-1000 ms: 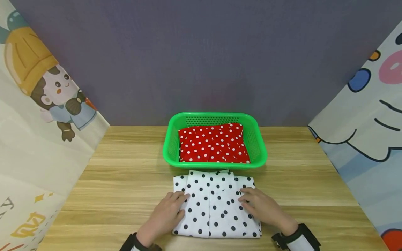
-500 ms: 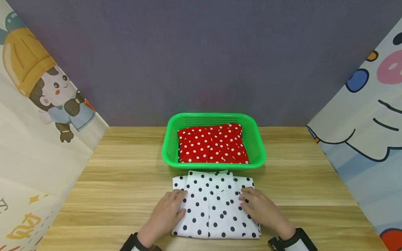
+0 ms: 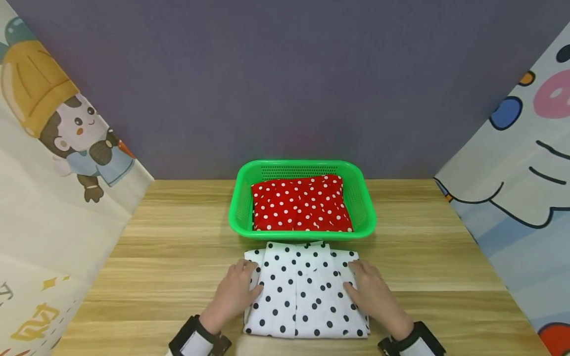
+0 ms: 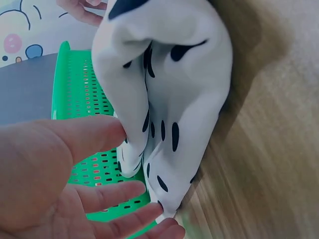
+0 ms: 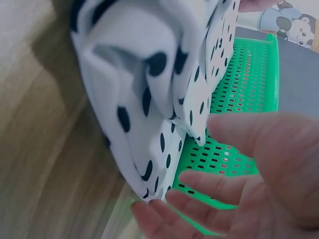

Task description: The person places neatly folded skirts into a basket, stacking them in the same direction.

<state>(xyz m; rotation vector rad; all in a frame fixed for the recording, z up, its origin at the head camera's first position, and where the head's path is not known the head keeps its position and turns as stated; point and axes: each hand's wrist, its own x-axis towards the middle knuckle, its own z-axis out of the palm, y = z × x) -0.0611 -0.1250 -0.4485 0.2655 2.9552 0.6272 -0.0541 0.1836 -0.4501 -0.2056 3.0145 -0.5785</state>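
Observation:
A folded white cloth with black dots (image 3: 307, 306) lies flat on the table in front of the basket, several layers thick at its sides. My left hand (image 3: 231, 291) is at its left edge, fingers relaxed and fairly straight, thumb by the upper layer. At the opposite edge my right hand (image 3: 374, 294) lies in much the same pose. In the left wrist view the thumb (image 4: 94, 134) touches the bulging fold while the fingers reach along its side. The right wrist view has the fingers (image 5: 209, 186) spread beside the layered edge of the cloth.
Just beyond the cloth stands a green perforated basket (image 3: 303, 235), holding a folded red cloth with white dots (image 3: 300, 205). The wooden table (image 3: 178, 237) meets a dark grey backdrop (image 3: 285, 89). Cartoon-printed panels flank it left (image 3: 26, 198) and right (image 3: 521, 188).
Both hands have moved slightly outward and away from me, from the cloth's top toward its side edges. Cloth and basket stay put; the view has shifted a little.

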